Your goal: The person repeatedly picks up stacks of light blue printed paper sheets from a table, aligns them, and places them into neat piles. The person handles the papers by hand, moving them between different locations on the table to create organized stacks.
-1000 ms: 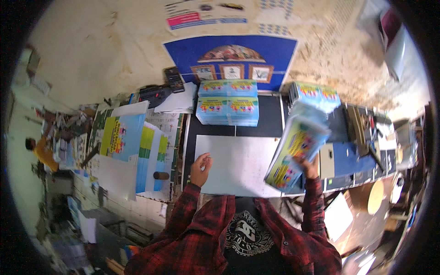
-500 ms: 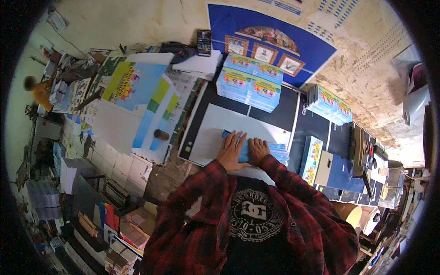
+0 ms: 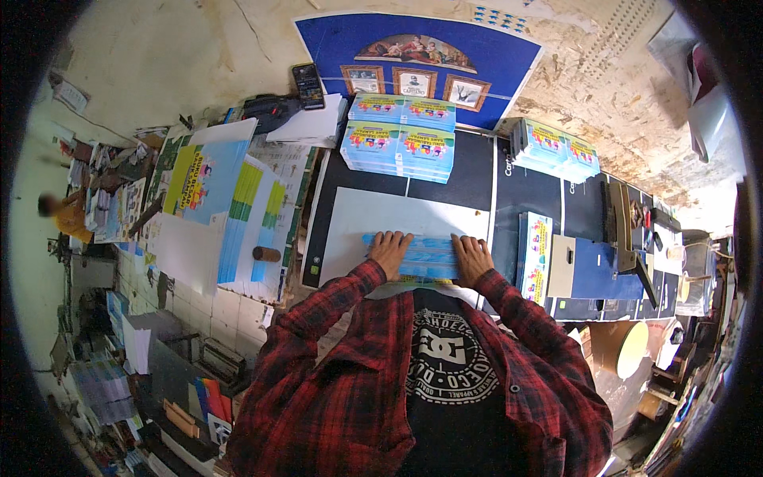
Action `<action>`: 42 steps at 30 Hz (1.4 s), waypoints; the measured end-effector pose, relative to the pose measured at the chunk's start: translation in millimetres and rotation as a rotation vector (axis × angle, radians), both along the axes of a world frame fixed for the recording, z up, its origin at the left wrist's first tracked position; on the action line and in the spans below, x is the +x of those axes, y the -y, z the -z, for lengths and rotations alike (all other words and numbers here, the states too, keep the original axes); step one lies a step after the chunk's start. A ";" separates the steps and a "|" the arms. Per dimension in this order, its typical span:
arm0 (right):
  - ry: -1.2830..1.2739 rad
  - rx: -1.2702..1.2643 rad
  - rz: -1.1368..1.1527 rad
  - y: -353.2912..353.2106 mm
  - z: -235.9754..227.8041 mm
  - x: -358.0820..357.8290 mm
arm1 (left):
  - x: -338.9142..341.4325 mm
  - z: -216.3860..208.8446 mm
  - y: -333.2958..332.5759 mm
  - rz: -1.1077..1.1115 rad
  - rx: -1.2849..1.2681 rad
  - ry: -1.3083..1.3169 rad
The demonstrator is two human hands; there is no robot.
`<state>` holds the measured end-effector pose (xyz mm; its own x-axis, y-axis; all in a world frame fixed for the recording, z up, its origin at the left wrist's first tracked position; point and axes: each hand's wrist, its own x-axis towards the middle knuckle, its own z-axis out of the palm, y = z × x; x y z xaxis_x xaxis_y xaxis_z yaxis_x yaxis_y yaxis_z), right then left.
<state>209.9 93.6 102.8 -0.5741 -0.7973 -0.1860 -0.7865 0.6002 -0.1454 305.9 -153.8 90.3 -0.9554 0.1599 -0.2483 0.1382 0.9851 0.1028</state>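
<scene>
A bundle of blue printed booklets [image 3: 430, 259] lies in front of my body, its layered blue side facing up. My left hand [image 3: 390, 253] grips the left end, fingers laid over the top edge. At the other end, my right hand [image 3: 474, 258] holds the bundle the same way, so it spans the gap between both hands. Beneath is a pale grey-white board [image 3: 350, 219] on the dark tabletop. The undersides of both hands and the thumbs are mostly hidden.
Stacks of colourful booklets [image 3: 397, 151] stand behind the board, with more stacked booklets [image 3: 556, 149] at the back right. Right of my hand lies a narrow booklet pile [image 3: 535, 258], then a paper cutter [image 3: 624, 230]. Large printed sheets [image 3: 195, 179] cover the left table; a person [image 3: 70, 215] is far left.
My hands have moved apart, from close together on top of the bundle to its two ends. The bundle now lies straighter between them. The head view has shifted slightly.
</scene>
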 end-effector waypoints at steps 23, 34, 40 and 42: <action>-0.102 -0.137 0.230 10.4 21.2 1.6 | -17.9 19.8 -5.9 -0.156 0.196 -0.406; 1.501 -1.445 0.928 -90.5 166.5 -51.7 | -7.6 110.3 59.6 -1.026 1.675 -0.243; 1.541 -1.358 1.115 -50.0 70.4 5.8 | 49.1 120.8 56.5 -0.843 2.462 0.069; 1.347 -1.350 1.061 -53.7 78.9 18.1 | 49.8 116.6 43.6 -0.854 2.371 0.035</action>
<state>228.0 147.3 23.9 -0.8071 -0.3190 -0.4968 0.5818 -0.2870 -0.7610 355.6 -197.4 -26.2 -0.9328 -0.1582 -0.3237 -0.0494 -0.8338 0.5499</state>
